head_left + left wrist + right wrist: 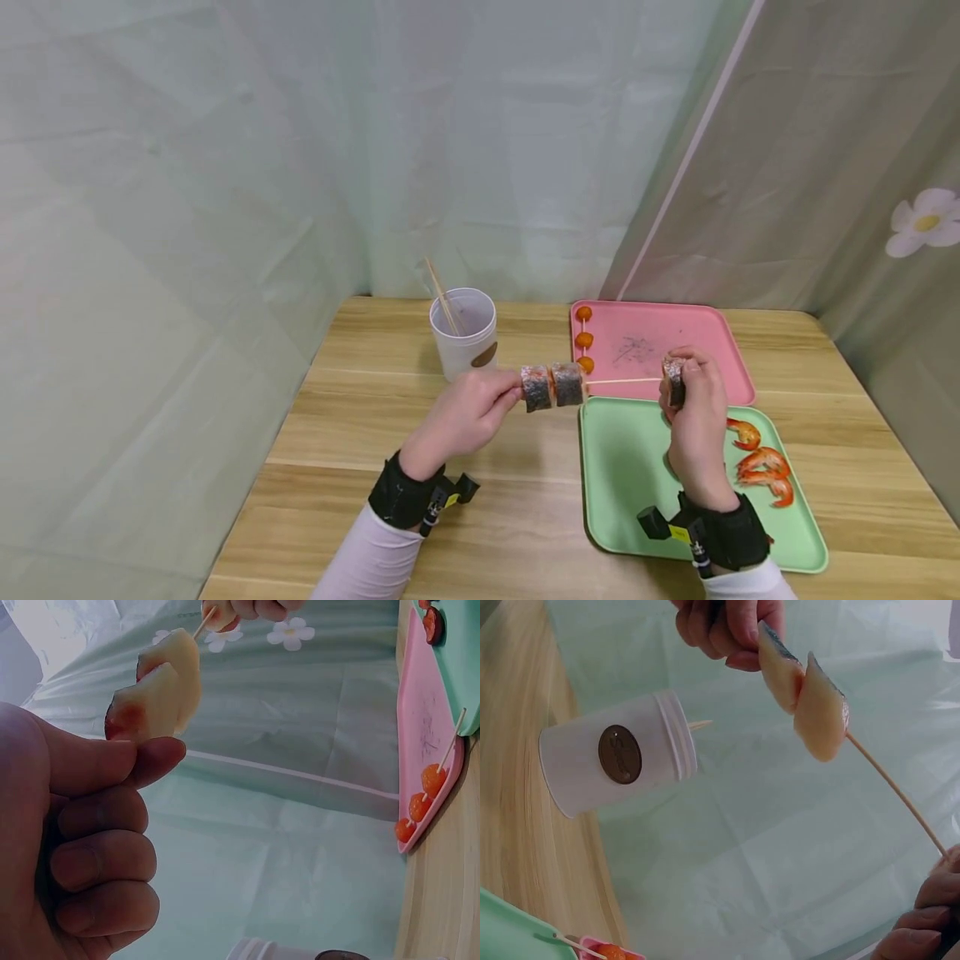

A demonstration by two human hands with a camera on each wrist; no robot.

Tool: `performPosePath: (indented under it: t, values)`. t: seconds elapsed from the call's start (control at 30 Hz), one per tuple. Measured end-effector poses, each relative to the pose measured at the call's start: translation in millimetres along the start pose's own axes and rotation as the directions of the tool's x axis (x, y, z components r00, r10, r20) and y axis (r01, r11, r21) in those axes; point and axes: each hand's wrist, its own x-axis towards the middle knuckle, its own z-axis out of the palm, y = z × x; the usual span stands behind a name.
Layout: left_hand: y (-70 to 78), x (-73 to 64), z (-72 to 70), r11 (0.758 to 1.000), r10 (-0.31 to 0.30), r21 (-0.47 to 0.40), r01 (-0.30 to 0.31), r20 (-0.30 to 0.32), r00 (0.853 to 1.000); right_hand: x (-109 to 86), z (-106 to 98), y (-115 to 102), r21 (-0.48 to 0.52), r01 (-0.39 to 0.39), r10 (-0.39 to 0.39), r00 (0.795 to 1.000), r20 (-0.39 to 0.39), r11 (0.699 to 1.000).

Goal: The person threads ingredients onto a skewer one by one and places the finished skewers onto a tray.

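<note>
My left hand point(468, 412) pinches the left end of a thin wooden skewer point(622, 382) between thumb and forefinger, the other fingers curled in. Two chunks of fish point(567, 384) with dark silvery skin and pale flesh are threaded close beside those fingertips. A bare stretch of skewer point(896, 791) runs from them toward my right hand point(697, 433). That hand grips a third fish chunk point(674, 382), which sits at the skewer's right end. In the left wrist view, the pale cut sides of the fish chunks point(161, 697) face the camera.
Below the right hand lies a green tray point(618, 475) holding several cooked shrimp point(763, 460). Behind it, a pink tray point(675, 333) carries a skewer of orange balls point(584, 340). A white cup point(462, 350) with wooden sticks point(442, 292) stands at the back, near the curtain.
</note>
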Motion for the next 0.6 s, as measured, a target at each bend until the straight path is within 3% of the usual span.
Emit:
performPosePath:
  t: [0.33,0.6]
  values:
    - [0.5,-0.7,-1.1,0.999,0.024,0.028,-0.024,-0.006,1.000,-4.8,3.2,-0.5,0.002,0.001,-0.001,0.988,0.155,1.000]
    - [-0.4,-0.1,-1.2,0.999,0.035,0.023,-0.034,-0.029,0.999,-4.9,2.6,-1.8,0.085,-0.054,0.021,0.935,0.354,0.995]
